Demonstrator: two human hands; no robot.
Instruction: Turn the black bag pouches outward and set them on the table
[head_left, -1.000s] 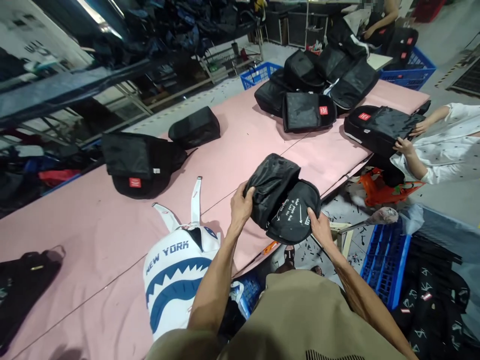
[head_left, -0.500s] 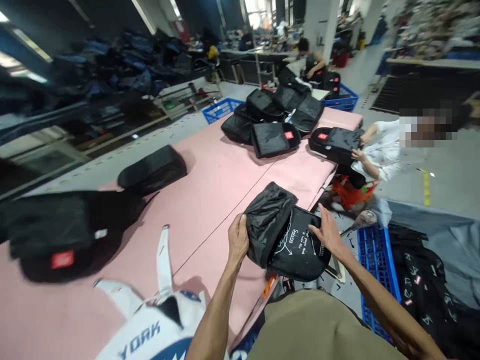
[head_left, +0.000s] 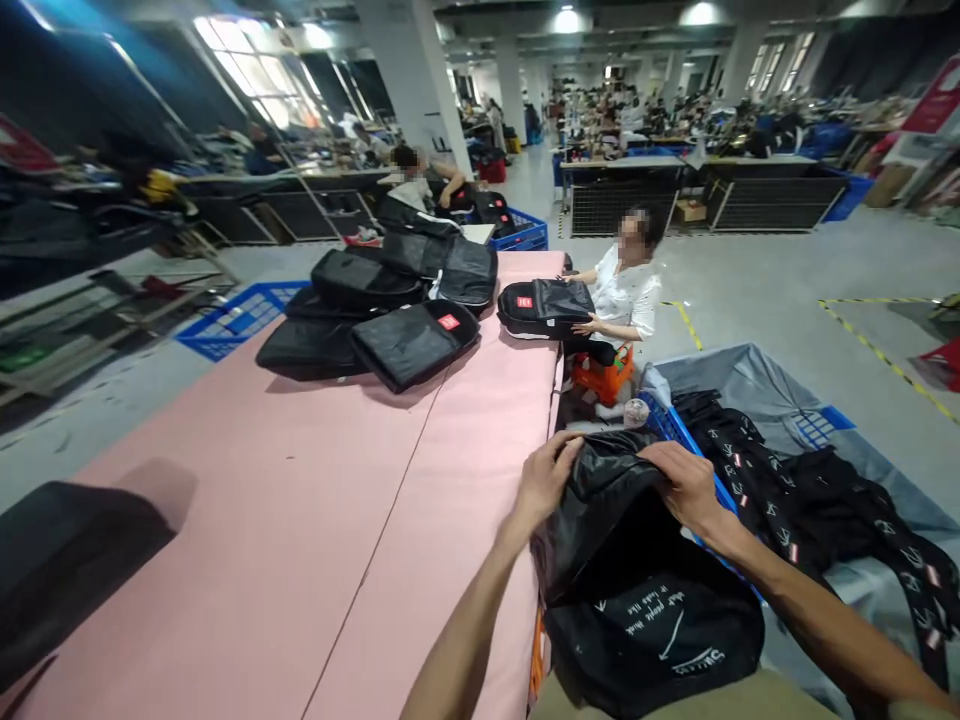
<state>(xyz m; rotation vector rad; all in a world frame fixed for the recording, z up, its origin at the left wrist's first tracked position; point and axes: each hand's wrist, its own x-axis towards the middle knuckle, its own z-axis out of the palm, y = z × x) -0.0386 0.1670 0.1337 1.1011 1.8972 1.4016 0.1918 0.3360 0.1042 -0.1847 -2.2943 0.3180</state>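
While the left hand (head_left: 551,480) pinches a white-lettered black fabric bag (head_left: 645,625) by its rim, I see the right hand (head_left: 688,485) gripping it too, the bag just beside the long pink-covered table (head_left: 330,480).

A co-worker (head_left: 630,296) in white sits beside the pink table (head_left: 300,530).

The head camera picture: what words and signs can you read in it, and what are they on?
"what people think it looks like": on the open black bag.
"Success": on the same bag, underlined.
Red labels on other black bags: too small to read.
White marks on black pieces: too small.
Red sign, upper right: too blurred.
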